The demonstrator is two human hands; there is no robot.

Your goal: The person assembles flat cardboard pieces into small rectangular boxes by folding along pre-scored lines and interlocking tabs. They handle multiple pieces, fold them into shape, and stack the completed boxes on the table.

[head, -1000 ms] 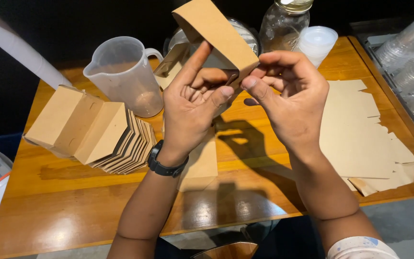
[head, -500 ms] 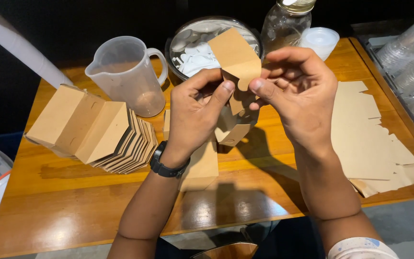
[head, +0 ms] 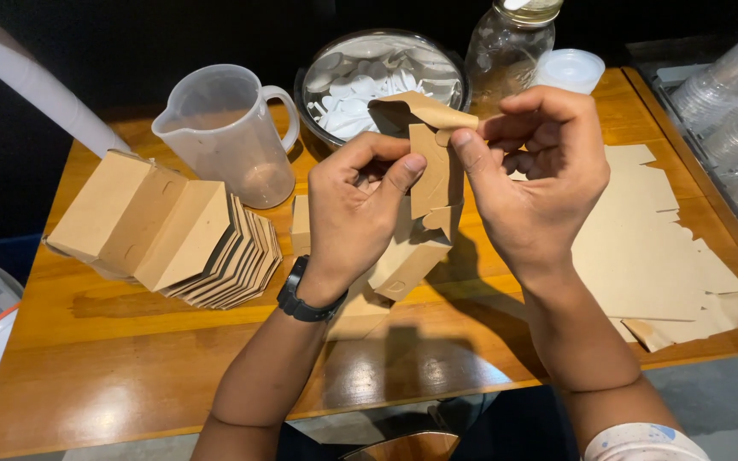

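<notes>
Brown cardboard box (head: 427, 201), left hand (head: 354, 213), right hand (head: 540, 175)

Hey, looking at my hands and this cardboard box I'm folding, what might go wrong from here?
Both hands, left hand and right hand, pinch the brown cardboard box by thin flaps; a hard squeeze might crease or tear one. The box is held in the air, so a slip would likely drop it onto the wooden table. The clear plastic jug stands close by the left hand; a wide elbow swing might knock it over.
</notes>
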